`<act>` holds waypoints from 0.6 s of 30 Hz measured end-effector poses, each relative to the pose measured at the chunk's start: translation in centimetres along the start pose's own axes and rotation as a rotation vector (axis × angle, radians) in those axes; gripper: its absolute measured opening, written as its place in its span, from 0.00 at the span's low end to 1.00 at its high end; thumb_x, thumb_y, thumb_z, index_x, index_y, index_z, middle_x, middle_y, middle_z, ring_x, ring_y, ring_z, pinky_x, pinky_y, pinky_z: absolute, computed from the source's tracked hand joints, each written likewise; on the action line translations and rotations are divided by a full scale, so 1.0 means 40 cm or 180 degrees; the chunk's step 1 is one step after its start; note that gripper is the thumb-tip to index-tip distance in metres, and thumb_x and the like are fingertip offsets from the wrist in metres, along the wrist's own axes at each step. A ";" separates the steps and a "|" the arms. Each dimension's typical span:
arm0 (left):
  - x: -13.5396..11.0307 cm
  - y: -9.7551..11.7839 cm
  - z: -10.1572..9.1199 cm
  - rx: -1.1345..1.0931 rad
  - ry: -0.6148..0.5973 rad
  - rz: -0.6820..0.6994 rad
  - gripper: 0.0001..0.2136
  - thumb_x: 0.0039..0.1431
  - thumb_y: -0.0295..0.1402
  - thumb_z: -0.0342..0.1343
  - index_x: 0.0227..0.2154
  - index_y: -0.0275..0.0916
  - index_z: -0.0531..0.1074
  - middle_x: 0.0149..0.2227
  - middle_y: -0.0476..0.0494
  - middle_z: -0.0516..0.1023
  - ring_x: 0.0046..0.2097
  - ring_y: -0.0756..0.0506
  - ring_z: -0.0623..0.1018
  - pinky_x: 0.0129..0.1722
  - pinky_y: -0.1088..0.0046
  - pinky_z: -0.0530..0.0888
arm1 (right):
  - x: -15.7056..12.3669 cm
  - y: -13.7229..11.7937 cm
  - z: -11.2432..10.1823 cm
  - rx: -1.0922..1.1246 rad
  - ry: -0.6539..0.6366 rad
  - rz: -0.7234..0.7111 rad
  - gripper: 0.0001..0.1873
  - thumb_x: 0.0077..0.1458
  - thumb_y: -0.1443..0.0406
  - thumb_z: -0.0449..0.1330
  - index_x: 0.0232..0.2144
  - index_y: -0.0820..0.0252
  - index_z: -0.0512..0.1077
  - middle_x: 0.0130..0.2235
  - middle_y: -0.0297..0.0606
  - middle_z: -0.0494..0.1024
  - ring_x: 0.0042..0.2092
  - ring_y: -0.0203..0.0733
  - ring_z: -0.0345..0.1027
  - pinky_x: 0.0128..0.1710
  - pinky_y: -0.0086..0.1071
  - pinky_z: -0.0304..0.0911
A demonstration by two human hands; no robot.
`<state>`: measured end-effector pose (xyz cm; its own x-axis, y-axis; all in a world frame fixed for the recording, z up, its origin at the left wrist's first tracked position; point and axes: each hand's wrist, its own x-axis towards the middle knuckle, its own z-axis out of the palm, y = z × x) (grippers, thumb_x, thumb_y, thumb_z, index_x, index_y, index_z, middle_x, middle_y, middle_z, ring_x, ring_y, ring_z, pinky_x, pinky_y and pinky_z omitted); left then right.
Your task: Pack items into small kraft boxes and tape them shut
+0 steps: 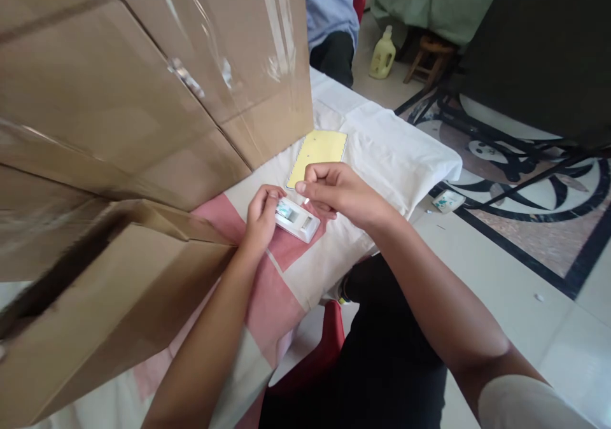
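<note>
My left hand (260, 218) grips the left end of a small white rectangular device (298, 220) that lies on the pink and white tablecloth (281, 276). My right hand (337, 189) hovers just over the device with thumb and forefinger pinched on a tiny white thing I cannot make out. A yellow sheet with a scalloped edge (319, 155) lies flat on the cloth right behind both hands.
Large taped cardboard boxes (133, 98) crowd the left side of the table. Another person (331, 25) sits at the table's far end. On the floor are a yellow bottle (383, 55), a wooden stool (429, 56) and a small packet (446, 201). A red seat (329, 340) is under me.
</note>
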<state>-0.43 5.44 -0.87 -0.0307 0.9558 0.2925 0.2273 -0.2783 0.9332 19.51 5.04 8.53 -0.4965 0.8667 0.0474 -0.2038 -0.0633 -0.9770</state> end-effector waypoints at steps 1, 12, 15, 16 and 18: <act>-0.002 0.011 -0.001 0.0056 0.0085 0.0061 0.11 0.68 0.41 0.52 0.33 0.42 0.71 0.35 0.48 0.75 0.39 0.47 0.74 0.43 0.71 0.71 | 0.015 0.004 0.012 -0.0030 0.0036 -0.0198 0.27 0.53 0.51 0.72 0.22 0.58 0.60 0.18 0.22 0.59 0.19 0.27 0.51 0.20 0.26 0.45; -0.106 0.256 -0.077 -0.0051 0.0485 -0.0062 0.15 0.69 0.48 0.50 0.47 0.46 0.74 0.47 0.43 0.78 0.50 0.43 0.78 0.52 0.66 0.74 | 0.065 0.044 0.152 0.0005 -0.0126 -0.1150 0.23 0.58 0.51 0.67 0.25 0.59 0.64 0.26 0.28 0.64 0.28 0.32 0.54 0.28 0.28 0.50; -0.138 0.296 -0.109 -0.0255 0.0798 -0.0265 0.14 0.67 0.48 0.54 0.43 0.45 0.77 0.47 0.42 0.79 0.49 0.43 0.78 0.52 0.65 0.74 | 0.045 0.041 0.192 -0.0038 -0.0251 -0.1120 0.23 0.56 0.50 0.68 0.25 0.59 0.65 0.26 0.28 0.65 0.27 0.32 0.52 0.27 0.29 0.50; -0.147 0.309 -0.119 -0.0205 0.0890 -0.0208 0.12 0.65 0.46 0.57 0.40 0.45 0.78 0.44 0.43 0.79 0.48 0.44 0.78 0.51 0.66 0.74 | 0.037 0.040 0.204 -0.0063 -0.0295 -0.1114 0.23 0.56 0.51 0.68 0.25 0.58 0.64 0.25 0.27 0.64 0.27 0.32 0.51 0.27 0.29 0.49; -0.161 0.335 -0.134 -0.0019 0.1010 -0.0012 0.09 0.63 0.44 0.61 0.36 0.46 0.78 0.39 0.46 0.79 0.45 0.44 0.78 0.49 0.67 0.74 | 0.024 0.038 0.227 -0.0070 -0.0390 -0.1133 0.23 0.55 0.52 0.69 0.24 0.58 0.63 0.24 0.26 0.62 0.27 0.32 0.51 0.27 0.29 0.48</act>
<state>-2.38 -4.96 10.87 -0.3340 0.8796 0.3387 0.2208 -0.2763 0.9354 11.06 1.27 8.98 -0.4955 0.7668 0.4080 -0.3643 0.2430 -0.8990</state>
